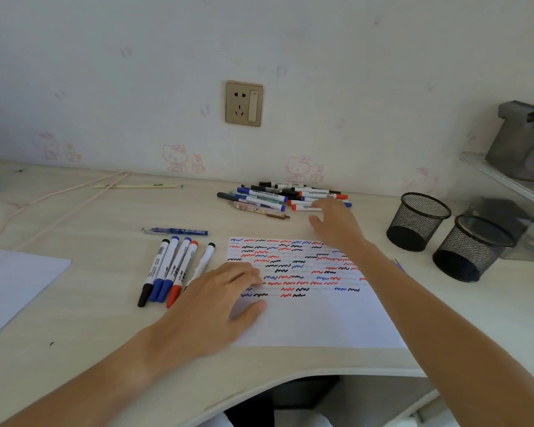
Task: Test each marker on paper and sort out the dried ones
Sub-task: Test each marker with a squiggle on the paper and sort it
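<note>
Left hand (216,303) flat on scribbled paper (309,303), right hand (336,224) open, reaching into marker pile (278,197), five markers (173,269) lined up on tabletop (90,318), two mesh pen cups (444,235)

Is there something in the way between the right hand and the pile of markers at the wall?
Nothing visible does. The right hand is open and reaches over the paper; its fingertips are already at the near edge of the marker pile, with only bare desk beneath.

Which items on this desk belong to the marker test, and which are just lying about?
Job:
- test paper
- marker pile
- five sorted markers
- left hand
- right hand

Lying about:
- two mesh cups
- wall socket
- pink cable
- blank sheet
</note>
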